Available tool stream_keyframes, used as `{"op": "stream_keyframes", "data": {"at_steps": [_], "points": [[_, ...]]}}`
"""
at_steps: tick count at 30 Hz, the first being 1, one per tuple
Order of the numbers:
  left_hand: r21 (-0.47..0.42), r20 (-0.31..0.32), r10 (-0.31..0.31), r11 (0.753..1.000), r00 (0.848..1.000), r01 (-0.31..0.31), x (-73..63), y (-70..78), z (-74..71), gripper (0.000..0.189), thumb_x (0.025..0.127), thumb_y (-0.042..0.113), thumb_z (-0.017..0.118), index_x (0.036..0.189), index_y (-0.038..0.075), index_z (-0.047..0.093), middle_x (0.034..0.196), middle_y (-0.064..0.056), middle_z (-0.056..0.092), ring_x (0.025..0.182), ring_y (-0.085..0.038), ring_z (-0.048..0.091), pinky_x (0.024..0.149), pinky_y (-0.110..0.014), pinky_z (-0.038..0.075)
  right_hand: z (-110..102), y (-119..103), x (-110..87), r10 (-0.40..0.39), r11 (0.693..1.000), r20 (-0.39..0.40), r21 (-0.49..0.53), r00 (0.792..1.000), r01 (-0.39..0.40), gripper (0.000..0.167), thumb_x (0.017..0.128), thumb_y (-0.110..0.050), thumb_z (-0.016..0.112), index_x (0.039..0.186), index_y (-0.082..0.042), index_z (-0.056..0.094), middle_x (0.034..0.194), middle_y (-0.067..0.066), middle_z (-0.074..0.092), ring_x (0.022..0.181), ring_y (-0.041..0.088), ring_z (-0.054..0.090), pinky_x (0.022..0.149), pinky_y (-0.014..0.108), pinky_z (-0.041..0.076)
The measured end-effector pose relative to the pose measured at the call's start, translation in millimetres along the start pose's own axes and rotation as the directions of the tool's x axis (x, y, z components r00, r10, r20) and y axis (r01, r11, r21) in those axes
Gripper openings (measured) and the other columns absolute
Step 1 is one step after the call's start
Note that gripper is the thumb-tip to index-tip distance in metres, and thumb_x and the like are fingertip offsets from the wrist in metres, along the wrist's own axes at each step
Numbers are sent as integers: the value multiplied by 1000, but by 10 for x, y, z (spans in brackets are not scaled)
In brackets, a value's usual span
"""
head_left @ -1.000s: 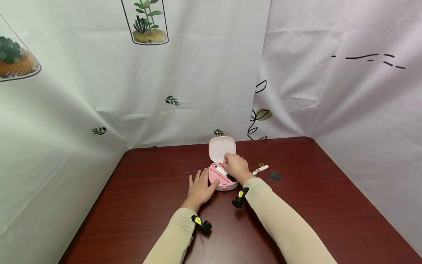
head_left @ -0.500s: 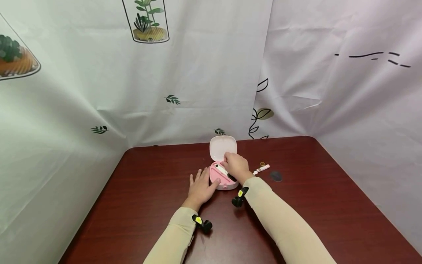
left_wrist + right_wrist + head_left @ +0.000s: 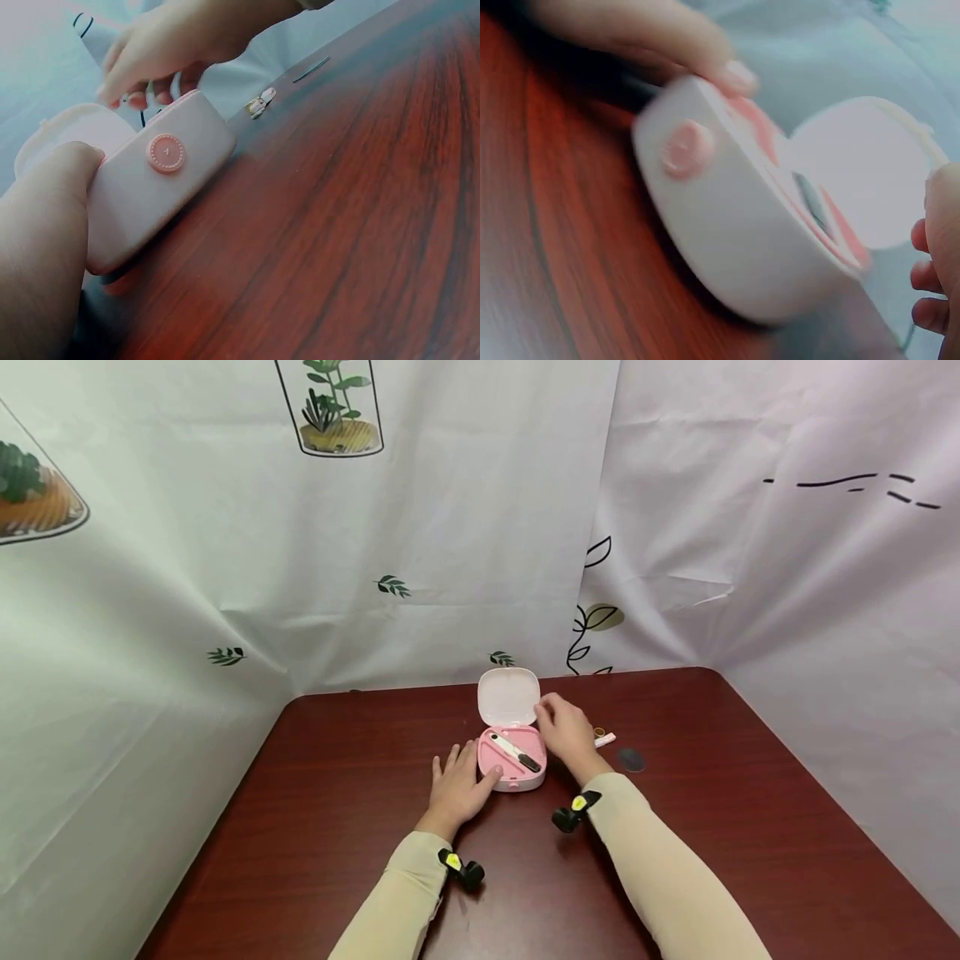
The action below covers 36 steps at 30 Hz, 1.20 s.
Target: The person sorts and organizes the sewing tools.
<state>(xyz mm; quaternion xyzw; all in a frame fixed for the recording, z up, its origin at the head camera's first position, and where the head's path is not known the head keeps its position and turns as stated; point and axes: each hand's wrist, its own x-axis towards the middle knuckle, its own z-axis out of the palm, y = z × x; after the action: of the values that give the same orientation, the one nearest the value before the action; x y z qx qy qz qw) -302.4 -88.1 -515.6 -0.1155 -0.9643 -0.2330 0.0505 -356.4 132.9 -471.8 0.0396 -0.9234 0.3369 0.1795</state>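
Observation:
A white box with a pink inner tray [image 3: 536, 743] sits on the table, its white lid [image 3: 508, 697] raised at the back. Across the tray lies a slim white tool with a dark end [image 3: 517, 752]. My left hand [image 3: 453, 789] rests at the box's left side, fingers straight and spread, its thumb [image 3: 739, 79] on the rim near the round pink front button [image 3: 166, 154]. My right hand [image 3: 568, 732] hovers beside the box's back right corner, close to the lid. Its fingers [image 3: 161, 90] are loosely bent, with nothing seen between them.
To the right of the box lie a small white and pink piece [image 3: 605, 740], a yellow ring [image 3: 598, 732] and a flat dark disc [image 3: 632, 760]. A pale printed curtain [image 3: 450, 527] hangs behind the dark red wooden table [image 3: 360, 777].
My right hand has moved right, off the tray to beside the box, uncovering the tray's right part and the tool's dark end. The left hand stays on the box.

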Motion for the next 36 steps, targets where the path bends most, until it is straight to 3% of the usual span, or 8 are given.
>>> {"op": "stream_keyframes", "data": {"at_steps": [6, 12, 17, 23, 28, 32, 36], "points": [[8, -2, 0, 1000, 1000, 0, -18, 6, -19, 78, 99, 59, 44, 157, 7, 35, 160, -11, 39, 151, -35, 26, 119, -64, 8, -318, 388, -152, 44, 997, -69, 72, 997, -39, 17, 100, -30, 59, 107, -17, 69, 90, 4, 68, 79, 25, 62, 73, 43, 48], [16, -4, -11, 1000, 1000, 11, -14, 6, -51, 78, 99, 59, 45, 157, 7, 36, 160, -11, 39, 151, -35, 26, 119, -63, 8, -464, 622, -333, 94, 994, 15, -53, 995, -94, 15, 99, -30, 63, 102, -18, 71, 86, 1, 69, 75, 22, 63, 66, 42, 48], [15, -8, -6, 1000, 1000, 6, -17, 0, -46, 79, 99, 59, 45, 157, 7, 36, 159, -11, 40, 151, -35, 27, 119, -64, 8, -418, 620, -391, 122, 977, 74, -186, 990, -107, 22, 95, -39, 67, 87, -18, 66, 71, 0, 62, 67, 23, 58, 59, 41, 46], [-1, -7, -8, 1000, 1000, 8, -2, -6, 20, 79, 99, 59, 44, 158, 8, 34, 160, -11, 38, 151, -34, 25, 120, -63, 7, -306, 558, -385, 162, 933, 114, -342, 980, -114, 33, 93, -43, 68, 75, -17, 60, 69, 1, 58, 65, 23, 59, 54, 43, 46], [-13, -5, -13, 1000, 1000, 13, -4, -5, 35, 79, 100, 59, 44, 158, 8, 34, 160, -11, 38, 152, -33, 25, 120, -63, 6, -254, 527, -362, 218, 910, 124, -384, 968, -156, 36, 93, -43, 68, 78, -12, 61, 70, 5, 62, 72, 30, 65, 56, 48, 50], [-8, -5, -15, 1000, 1000, 15, -6, 0, 23, 78, 100, 60, 44, 158, 8, 34, 160, -10, 38, 152, -33, 24, 120, -62, 6, -265, 484, -348, 243, 899, 126, -401, 962, -175, 32, 93, -37, 64, 87, -5, 67, 81, 13, 67, 80, 37, 68, 61, 54, 53], [2, -1, -15, 1000, 1000, 15, 3, -9, 13, 79, 99, 60, 43, 158, 9, 33, 161, -9, 38, 152, -33, 24, 120, -62, 6, -275, 442, -350, 256, 896, 129, -405, 958, -185, 26, 91, -28, 60, 86, -5, 70, 90, 19, 68, 81, 39, 67, 60, 54, 52]]}}
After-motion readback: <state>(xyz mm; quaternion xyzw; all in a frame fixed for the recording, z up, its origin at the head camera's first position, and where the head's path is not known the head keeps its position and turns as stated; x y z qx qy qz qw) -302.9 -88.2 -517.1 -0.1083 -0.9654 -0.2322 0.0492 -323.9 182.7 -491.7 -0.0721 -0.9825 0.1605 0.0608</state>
